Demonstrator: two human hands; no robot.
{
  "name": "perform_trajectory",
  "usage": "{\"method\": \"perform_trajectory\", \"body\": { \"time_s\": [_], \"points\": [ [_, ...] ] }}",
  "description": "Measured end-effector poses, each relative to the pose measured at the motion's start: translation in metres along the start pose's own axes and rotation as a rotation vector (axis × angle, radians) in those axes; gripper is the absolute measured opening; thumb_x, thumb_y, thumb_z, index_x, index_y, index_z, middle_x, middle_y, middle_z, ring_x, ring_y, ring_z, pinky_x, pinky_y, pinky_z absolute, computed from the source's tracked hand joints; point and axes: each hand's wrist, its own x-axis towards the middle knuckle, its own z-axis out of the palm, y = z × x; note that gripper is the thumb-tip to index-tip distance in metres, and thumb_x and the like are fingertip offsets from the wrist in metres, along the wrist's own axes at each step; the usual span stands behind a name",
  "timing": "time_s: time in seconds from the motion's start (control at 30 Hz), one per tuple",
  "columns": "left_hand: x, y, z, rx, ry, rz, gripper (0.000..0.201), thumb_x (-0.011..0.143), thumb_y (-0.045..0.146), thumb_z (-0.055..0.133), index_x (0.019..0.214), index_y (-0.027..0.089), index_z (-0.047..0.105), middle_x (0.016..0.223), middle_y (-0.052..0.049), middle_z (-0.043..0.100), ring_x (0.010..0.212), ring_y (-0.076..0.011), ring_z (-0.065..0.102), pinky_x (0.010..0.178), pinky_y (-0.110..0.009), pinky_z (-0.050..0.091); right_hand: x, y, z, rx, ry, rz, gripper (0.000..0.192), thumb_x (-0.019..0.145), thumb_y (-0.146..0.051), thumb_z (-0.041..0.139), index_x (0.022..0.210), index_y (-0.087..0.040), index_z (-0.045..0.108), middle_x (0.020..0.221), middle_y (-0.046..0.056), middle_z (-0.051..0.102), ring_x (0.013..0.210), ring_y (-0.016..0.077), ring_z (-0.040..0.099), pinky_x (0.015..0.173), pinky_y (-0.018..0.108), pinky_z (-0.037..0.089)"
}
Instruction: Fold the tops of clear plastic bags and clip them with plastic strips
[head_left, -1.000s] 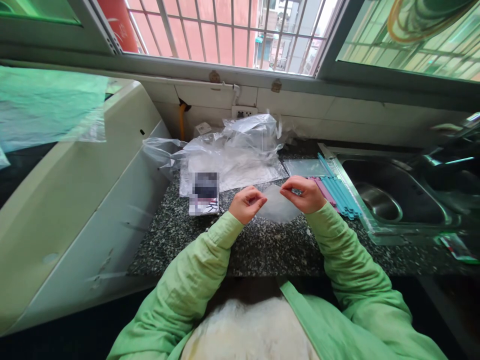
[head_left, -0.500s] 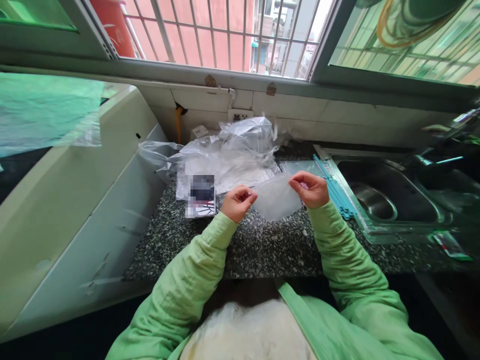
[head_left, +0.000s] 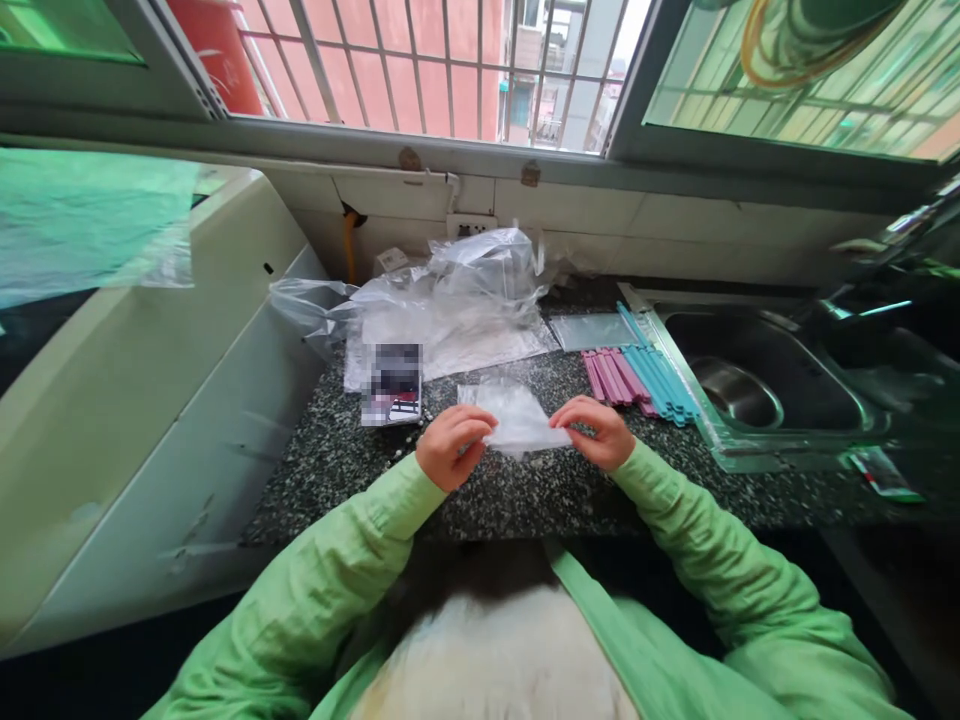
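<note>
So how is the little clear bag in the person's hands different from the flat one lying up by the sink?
The small clear bag is pinched between the left hand and the right hand, while the flat bag lies untouched on the counter. The held one looks crumpled and bowed; the other is smooth and flat. Both are transparent plastic.

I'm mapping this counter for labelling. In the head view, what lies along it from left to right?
Blurred card → left hand → small clear bag → right hand → pink strips → blue strips → sink.
</note>
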Motion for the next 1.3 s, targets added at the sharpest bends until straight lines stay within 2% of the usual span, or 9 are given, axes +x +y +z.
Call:
{"method": "perform_trajectory", "body": {
  "time_s": [0.2, 0.37, 0.47, 0.57, 0.7, 0.77, 0.93, 1.07, 1.3],
  "points": [
    [-0.038, 0.000, 0.012, -0.016, -0.230, -0.113, 0.017, 0.073, 0.012, 0.043, 0.087, 0.017, 0.052, 0.083, -0.007, 0.065, 0.077, -0.0158, 0.061, 0.069, -0.030, 0.049, -0.033, 0.012, 0.020, -0.054, -0.160, -0.006, 0.008, 0.074, -0.015, 0.052, 0.078, -0.019, 0.057, 0.077, 0.005, 0.065, 0.073, 0.0154, 0.056, 0.071, 0.032, 0.048],
    [-0.052, -0.002, 0.014, 0.039, -0.276, -0.210, 0.036, 0.065, 0.018, 0.048, 0.101, 0.014, 0.051, 0.092, -0.010, 0.061, 0.085, -0.0200, 0.057, 0.074, -0.035, 0.048, -0.030, 0.012, 0.024, -0.240, -0.213, -0.091, 0.027, 0.072, -0.018, 0.050, 0.097, -0.017, 0.058, 0.092, 0.009, 0.061, 0.082, 0.0187, 0.053, 0.073, 0.035, 0.046],
    [-0.053, -0.001, 0.013, 0.052, -0.320, -0.201, 0.037, 0.065, 0.018, 0.050, 0.102, 0.016, 0.052, 0.096, -0.010, 0.059, 0.089, -0.0203, 0.055, 0.077, -0.035, 0.046, -0.025, 0.012, 0.028, -0.283, -0.201, -0.160, 0.021, 0.073, -0.015, 0.046, 0.086, -0.019, 0.062, 0.091, 0.008, 0.060, 0.079, 0.0170, 0.052, 0.071, 0.033, 0.046],
    [-0.049, 0.006, 0.011, 0.095, -0.289, -0.214, 0.043, 0.068, 0.029, 0.058, 0.108, 0.017, 0.050, 0.104, -0.011, 0.056, 0.095, -0.0224, 0.053, 0.082, -0.038, 0.044, -0.019, 0.009, 0.029, -0.238, -0.150, -0.187, 0.019, 0.073, -0.013, 0.044, 0.078, -0.019, 0.061, 0.085, 0.007, 0.061, 0.076, 0.0155, 0.052, 0.068, 0.031, 0.046],
    [-0.035, 0.018, 0.011, 0.156, -0.176, -0.276, 0.073, 0.057, 0.052, 0.067, 0.117, 0.018, 0.043, 0.110, -0.012, 0.054, 0.102, -0.0257, 0.050, 0.088, -0.041, 0.041, -0.009, 0.001, 0.023, -0.150, -0.047, -0.172, 0.014, 0.074, -0.015, 0.045, 0.079, -0.018, 0.058, 0.079, 0.007, 0.062, 0.073, 0.0154, 0.054, 0.066, 0.030, 0.047],
    [-0.024, 0.020, 0.013, 0.181, -0.135, -0.303, 0.067, 0.058, 0.050, 0.067, 0.113, 0.017, 0.047, 0.106, -0.011, 0.056, 0.098, -0.0244, 0.052, 0.086, -0.040, 0.042, -0.004, -0.004, 0.018, -0.146, -0.005, -0.153, 0.012, 0.075, -0.017, 0.046, 0.079, -0.018, 0.058, 0.077, 0.007, 0.063, 0.072, 0.0153, 0.056, 0.065, 0.030, 0.047],
    [-0.007, 0.013, 0.016, 0.144, -0.100, -0.198, 0.010, 0.071, 0.019, 0.052, 0.077, 0.017, 0.060, 0.080, -0.005, 0.062, 0.078, -0.0173, 0.054, 0.073, -0.032, 0.045, -0.007, -0.012, 0.010, -0.168, -0.003, -0.144, 0.011, 0.076, -0.019, 0.048, 0.080, -0.018, 0.058, 0.078, 0.007, 0.064, 0.072, 0.0158, 0.056, 0.065, 0.031, 0.047],
    [-0.021, 0.010, 0.015, 0.026, -0.161, -0.210, 0.014, 0.070, 0.014, 0.048, 0.076, 0.016, 0.061, 0.078, -0.006, 0.064, 0.073, -0.0153, 0.057, 0.068, -0.029, 0.047, -0.025, -0.007, 0.016, -0.159, -0.101, -0.109, 0.013, 0.076, -0.023, 0.049, 0.084, -0.019, 0.059, 0.082, 0.007, 0.065, 0.077, 0.0167, 0.056, 0.069, 0.033, 0.047],
    [-0.038, 0.013, 0.019, 0.002, -0.226, -0.514, 0.019, 0.071, 0.028, 0.055, 0.080, 0.014, 0.062, 0.075, -0.006, 0.066, 0.069, -0.0167, 0.060, 0.062, -0.027, 0.047, -0.031, 0.004, 0.034, -0.105, -0.143, 0.086, 0.017, 0.077, -0.026, 0.050, 0.067, -0.016, 0.060, 0.064, 0.005, 0.063, 0.061, 0.0135, 0.054, 0.060, 0.027, 0.044]
  ]
}}
